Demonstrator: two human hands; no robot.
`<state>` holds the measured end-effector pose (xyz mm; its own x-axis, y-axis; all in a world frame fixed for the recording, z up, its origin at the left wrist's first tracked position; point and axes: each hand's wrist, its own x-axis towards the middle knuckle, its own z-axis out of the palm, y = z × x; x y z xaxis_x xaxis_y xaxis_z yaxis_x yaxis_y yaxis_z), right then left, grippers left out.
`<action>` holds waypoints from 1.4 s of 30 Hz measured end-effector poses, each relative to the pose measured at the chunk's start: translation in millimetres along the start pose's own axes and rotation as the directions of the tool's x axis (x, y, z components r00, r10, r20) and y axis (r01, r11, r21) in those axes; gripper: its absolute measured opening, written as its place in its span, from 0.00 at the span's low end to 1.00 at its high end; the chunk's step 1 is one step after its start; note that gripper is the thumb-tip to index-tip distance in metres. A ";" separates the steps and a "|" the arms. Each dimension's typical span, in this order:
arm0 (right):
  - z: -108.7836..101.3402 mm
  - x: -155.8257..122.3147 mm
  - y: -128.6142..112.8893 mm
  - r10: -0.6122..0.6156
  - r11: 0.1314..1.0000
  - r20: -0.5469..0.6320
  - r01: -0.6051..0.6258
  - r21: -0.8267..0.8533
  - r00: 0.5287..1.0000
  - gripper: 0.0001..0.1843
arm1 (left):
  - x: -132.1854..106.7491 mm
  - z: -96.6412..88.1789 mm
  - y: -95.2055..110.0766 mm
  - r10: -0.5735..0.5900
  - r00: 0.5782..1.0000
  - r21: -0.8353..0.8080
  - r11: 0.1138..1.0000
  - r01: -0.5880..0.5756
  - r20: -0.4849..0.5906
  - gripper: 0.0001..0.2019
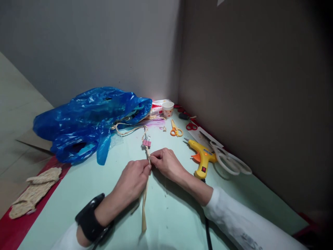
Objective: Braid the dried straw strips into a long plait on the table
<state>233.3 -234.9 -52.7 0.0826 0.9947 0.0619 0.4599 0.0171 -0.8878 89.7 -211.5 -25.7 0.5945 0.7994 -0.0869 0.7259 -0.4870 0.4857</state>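
A thin braided cord of straw-coloured raffia [144, 222] runs toward me down the middle of the table, its loose strands hanging below my hands. A pink binder clip [146, 143] grips the cord a little beyond my fingers. My left hand [135, 175] pinches the strands from the left, with the fingertips closed. From the right, my right hand [166, 161] pinches the same raffia just below the clip. The two hands almost touch, and their fingers hide part of the cord. Past the clip, the braid [130, 131] curves left toward a blue plastic bag.
Back left lies the crumpled blue bag [104, 107]. Right of my hands are a yellow glue gun [204, 156], large white-handled scissors [229, 161], orange scissors [176, 130] and red scissors [191, 126]. A paper cup [168, 110] stands at the back. A woven slipper-shaped piece [36, 192] sits left.
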 end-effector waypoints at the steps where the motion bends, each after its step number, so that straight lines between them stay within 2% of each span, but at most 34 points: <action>1: -0.1 0.1 1.3 0.008 0.999 0.008 -0.008 0.031 1.000 0.15 | -2.4 5.1 3.6 -0.004 1.000 0.054 0.999 0.004 -0.001 0.14; 4: -0.2 0.0 4.3 0.074 0.971 0.077 -0.089 0.221 0.994 0.15 | -9.9 16.2 14.5 0.002 1.000 0.251 0.968 -0.002 -0.001 0.14; 6: 0.1 0.0 4.4 0.150 0.902 0.142 -0.194 0.386 0.979 0.13 | -12.6 15.6 18.6 0.038 0.998 0.287 0.957 -0.049 0.045 0.15; 9: 0.4 0.6 2.7 0.208 0.834 0.179 -0.270 0.480 0.961 0.11 | -6.8 2.2 13.5 0.013 0.999 0.125 0.992 -0.018 0.046 0.16; 10: 0.4 0.8 1.8 0.208 0.830 0.181 -0.272 0.487 0.961 0.12 | -2.3 -3.7 8.9 -0.042 0.999 0.029 0.999 0.042 -0.021 0.17; 12: 0.2 0.8 0.0 0.200 0.821 0.189 -0.270 0.504 0.961 0.13 | 8.0 -13.6 -1.6 -0.074 0.984 -0.152 0.987 0.049 -0.164 0.15; 13: 0.0 0.6 -0.9 0.198 0.813 0.199 -0.274 0.514 0.960 0.13 | 12.8 -16.5 -6.4 -0.096 0.984 -0.237 0.970 0.058 -0.151 0.13; 15: -0.6 -0.3 -2.5 0.191 0.799 0.220 -0.282 0.530 0.956 0.14 | 19.6 -17.9 -13.0 -0.116 0.993 -0.434 0.895 0.102 -0.005 0.12; 17: -1.9 -1.4 -3.5 0.180 0.793 0.238 -0.284 0.539 0.954 0.13 | 22.4 -14.8 -15.7 -0.077 0.986 -0.587 0.796 0.151 0.149 0.11; 20: -5.5 -2.2 -3.9 0.161 0.793 0.268 -0.286 0.538 0.950 0.11 | 23.4 -8.4 -17.8 -0.007 0.960 -0.740 0.635 0.220 0.279 0.08; 22: -8.1 -1.8 -3.8 0.147 0.860 0.281 -0.263 0.436 0.948 0.11 | 24.3 -5.4 -20.8 -0.012 0.948 -0.777 0.569 0.269 0.319 0.07; 25: -10.2 -1.7 -4.7 0.130 0.966 0.272 -0.183 0.181 0.954 0.13 | 26.0 -1.8 -25.3 -0.042 0.952 -0.787 0.552 0.274 0.303 0.05; 28: -9.3 -5.8 -7.7 0.091 0.996 0.137 -0.090 -0.019 0.986 0.09 | 26.4 3.5 -25.2 -0.071 0.971 -0.807 0.545 0.229 0.228 0.04; 30: -8.3 -10.5 -10.6 0.036 0.976 0.043 -0.026 -0.216 0.998 0.05 | 26.1 7.9 -23.3 -0.096 0.981 -0.816 0.544 0.195 0.170 0.05; 32: -8.1 -14.7 -13.4 0.004 0.930 0.032 0.008 -0.367 0.999 0.05 | 25.9 11.7 -21.4 -0.110 0.986 -0.820 0.547 0.168 0.128 0.08; 37: -12.9 -17.3 -19.7 0.010 0.889 0.074 0.025 -0.457 0.997 0.06 | 27.0 12.4 -20.5 -0.141 0.980 -0.808 0.555 0.197 0.142 0.09; 42: -13.2 -17.2 -21.9 -0.063 0.784 -0.009 0.044 -0.619 0.998 0.09 | 27.6 10.2 -20.2 -0.154 0.976 -0.801 0.559 0.213 0.152 0.08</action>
<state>233.5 -253.8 -28.4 0.0617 0.9907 0.1214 0.9113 -0.0063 -0.4116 95.0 -183.3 -46.8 0.5208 0.8023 -0.2917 0.2551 0.1798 0.9500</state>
